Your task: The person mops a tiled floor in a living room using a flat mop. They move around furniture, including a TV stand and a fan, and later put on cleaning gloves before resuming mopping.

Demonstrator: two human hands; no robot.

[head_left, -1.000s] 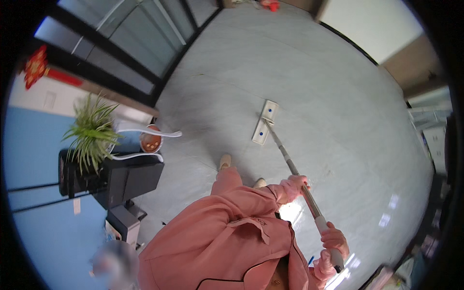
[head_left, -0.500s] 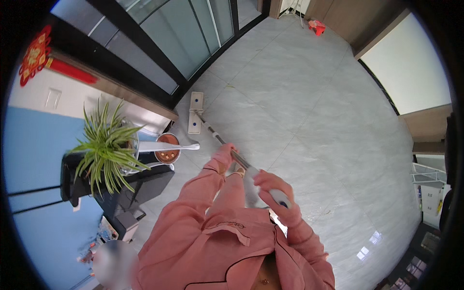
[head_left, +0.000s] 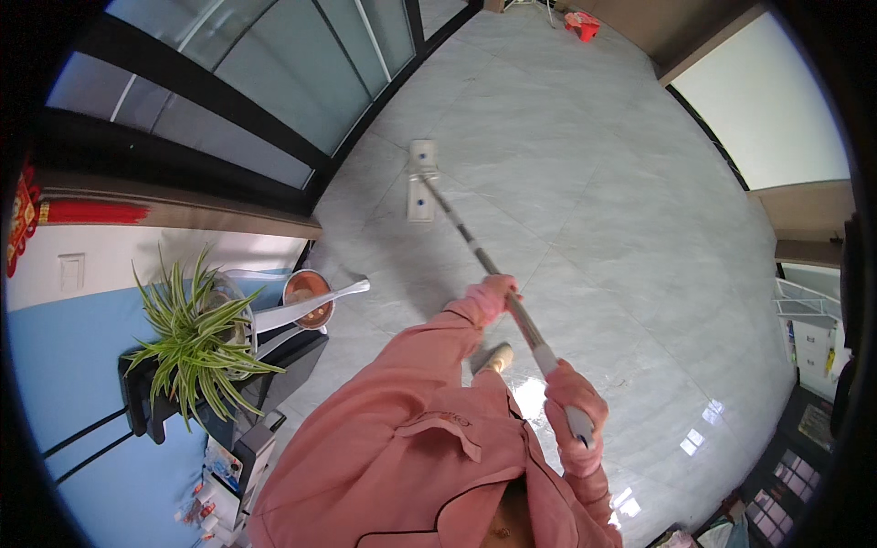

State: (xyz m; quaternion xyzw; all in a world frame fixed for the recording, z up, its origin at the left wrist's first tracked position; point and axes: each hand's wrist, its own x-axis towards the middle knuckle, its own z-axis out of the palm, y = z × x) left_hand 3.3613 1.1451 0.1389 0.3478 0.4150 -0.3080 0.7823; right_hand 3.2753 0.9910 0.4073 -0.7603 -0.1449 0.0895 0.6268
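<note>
Both of my hands are wrapped round the pole of a flat mop (head_left: 471, 239), which slants from near my body up to the left. My left hand (head_left: 494, 294) grips it partway along the shaft. Closer to me, my right hand (head_left: 576, 402) is closed round the grey grip at the upper end. The mop's pale rectangular head (head_left: 421, 198) rests on the grey tiled floor (head_left: 621, 265), out in front of the dark-framed glass doors. One of my feet, in a beige slipper (head_left: 498, 359), shows below my left hand.
At left a spider plant (head_left: 196, 329) stands on a black stand, beside a round brown pot (head_left: 309, 297). A white handle-like bar (head_left: 315, 303) juts over that pot. Dark-framed glass doors (head_left: 283, 78) run along the far left. A red stool (head_left: 581, 26) sits at the back.
The mop head has moved right, away from the plant and door frame, and slightly farther off. Both hands have shifted right with the pole, still gripping it.
</note>
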